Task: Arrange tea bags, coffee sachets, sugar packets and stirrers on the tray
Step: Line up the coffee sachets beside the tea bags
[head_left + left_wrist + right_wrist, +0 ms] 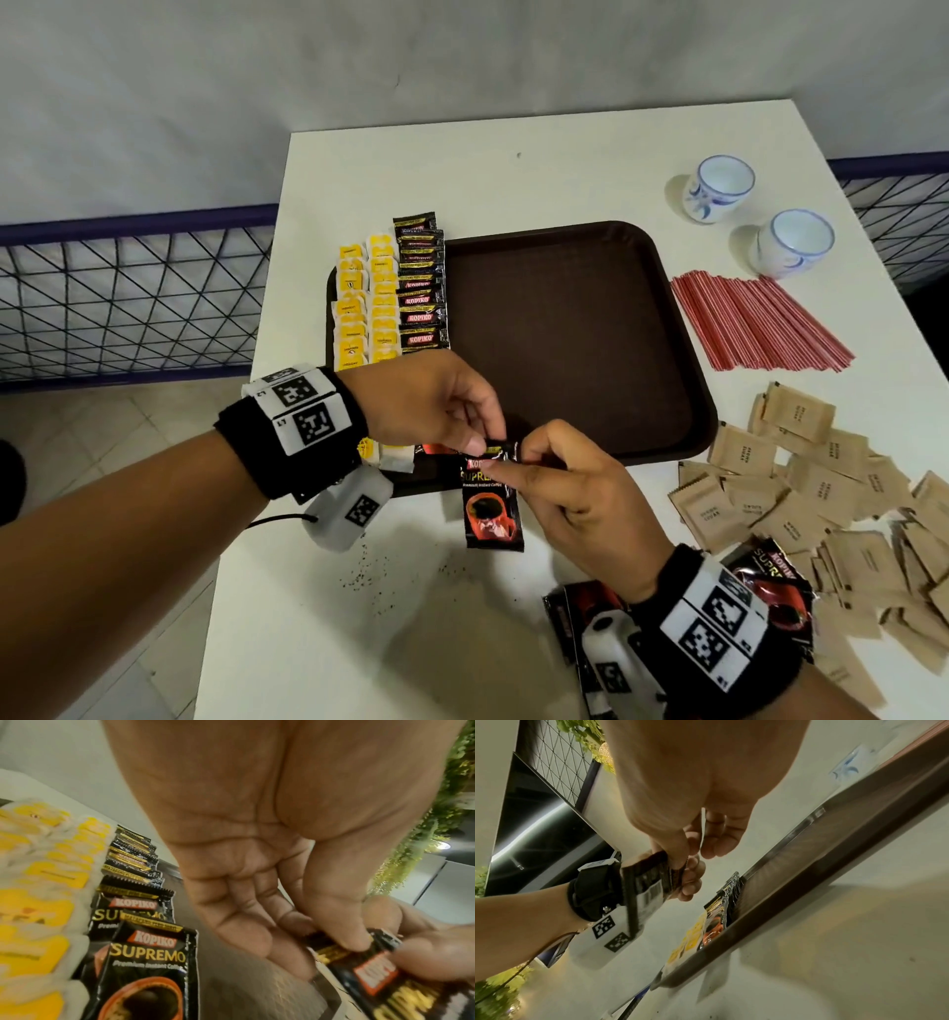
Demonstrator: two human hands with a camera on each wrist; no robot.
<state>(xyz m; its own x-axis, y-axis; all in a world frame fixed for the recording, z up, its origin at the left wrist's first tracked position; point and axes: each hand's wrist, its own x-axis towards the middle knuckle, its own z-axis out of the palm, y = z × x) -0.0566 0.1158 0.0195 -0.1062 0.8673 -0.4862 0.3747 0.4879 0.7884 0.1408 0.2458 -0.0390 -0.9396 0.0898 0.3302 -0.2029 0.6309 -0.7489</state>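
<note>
Both hands pinch the top edge of one black coffee sachet, which hangs over the near rim of the brown tray. My left hand pinches it with thumb and forefinger; my right hand pinches the same edge from the right. In the right wrist view the sachet's barcoded back shows. On the tray's left side lie yellow tea bags in two columns and a column of coffee sachets. Red stirrers and brown sugar packets lie on the table to the right.
Two white cups stand at the far right of the white table. More coffee sachets lie under my right wrist. Dark granules are scattered on the table in front. A wire fence runs left of the table.
</note>
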